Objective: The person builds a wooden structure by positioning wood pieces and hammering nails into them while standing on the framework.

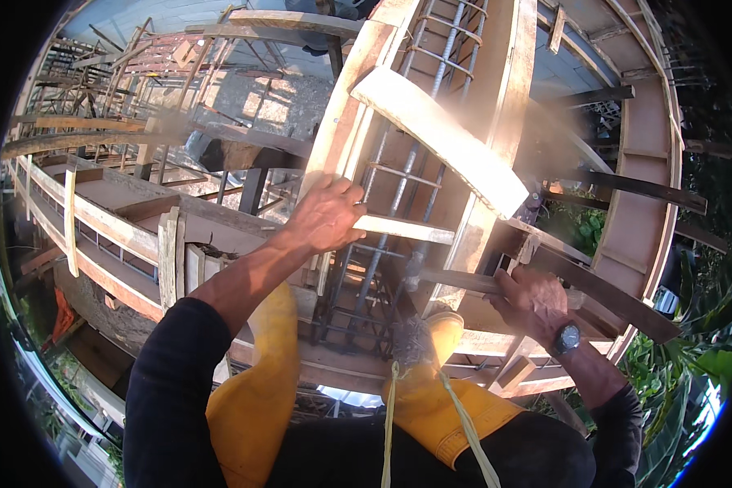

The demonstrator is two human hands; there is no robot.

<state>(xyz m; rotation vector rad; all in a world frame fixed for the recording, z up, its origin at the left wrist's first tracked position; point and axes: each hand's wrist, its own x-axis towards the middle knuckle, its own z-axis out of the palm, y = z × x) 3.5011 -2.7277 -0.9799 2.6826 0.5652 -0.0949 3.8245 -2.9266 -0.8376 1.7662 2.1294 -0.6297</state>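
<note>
My left hand [327, 218] is closed round the left end of a narrow wooden strip [408, 229], against the left side board [346, 114] of a long timber formwork. The strip lies crosswise over steel rebar [366, 281] inside the form. My right hand [535, 299] grips the handle of a hammer [468, 281]; its blurred head points left, just below the strip's right end. A wider pale plank [439, 138] lies aslant across the form beyond my hands.
My legs in yellow boots [272, 350] straddle the form's near end. Another formwork trough [114, 220] runs off to the left, one [638, 179] curves along the right. Dark timbers [610, 293] jut out on the right, near green plants [691, 374]. Gravelly ground [260, 102] lies below.
</note>
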